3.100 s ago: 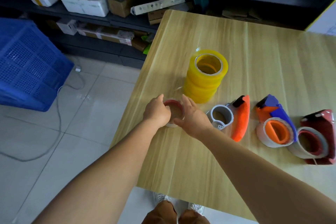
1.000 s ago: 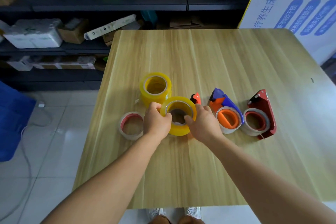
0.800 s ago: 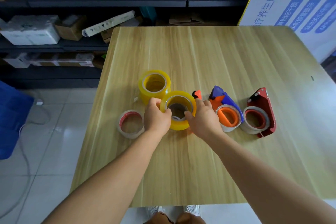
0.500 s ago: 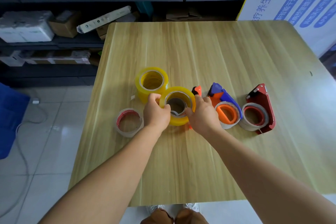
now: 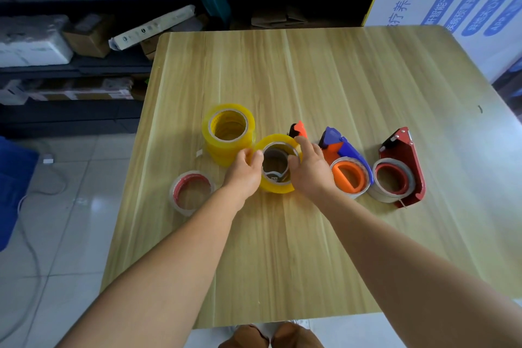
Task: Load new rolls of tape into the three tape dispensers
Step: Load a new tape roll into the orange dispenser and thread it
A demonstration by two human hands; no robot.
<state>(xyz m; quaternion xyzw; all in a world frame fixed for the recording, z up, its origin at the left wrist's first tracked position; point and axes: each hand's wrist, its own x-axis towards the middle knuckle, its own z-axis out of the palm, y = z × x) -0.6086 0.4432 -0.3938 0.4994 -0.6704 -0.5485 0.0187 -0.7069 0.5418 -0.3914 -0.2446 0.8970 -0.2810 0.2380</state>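
A: We see both hands working a new yellow tape roll (image 5: 278,186) onto the orange dispenser (image 5: 298,129), which lies mostly hidden beneath it, only its tip showing beyond the right fingers.

B: The left hand (image 5: 245,172) curls round the roll's near-left rim; the right hand (image 5: 310,171) pinches the far-right rim, thumb inside the core.

A: We judge the roll should go down level over the hub, with even pressure from both sides; tilted, it could bind. Whether it is fully seated, we cannot tell.

B: And the loose end should face the cutter.

A: Just beyond the left hand stands the stack of yellow rolls (image 5: 228,133). Near the left wrist lies a nearly spent roll with a red core (image 5: 191,192).

B: Right of the right hand, touching it, the blue-and-orange dispenser (image 5: 346,161) holds a thin whitish roll; further right, the red dispenser (image 5: 404,169) holds another. Both, we judge, await new tape. All rests on the wooden table (image 5: 310,70).
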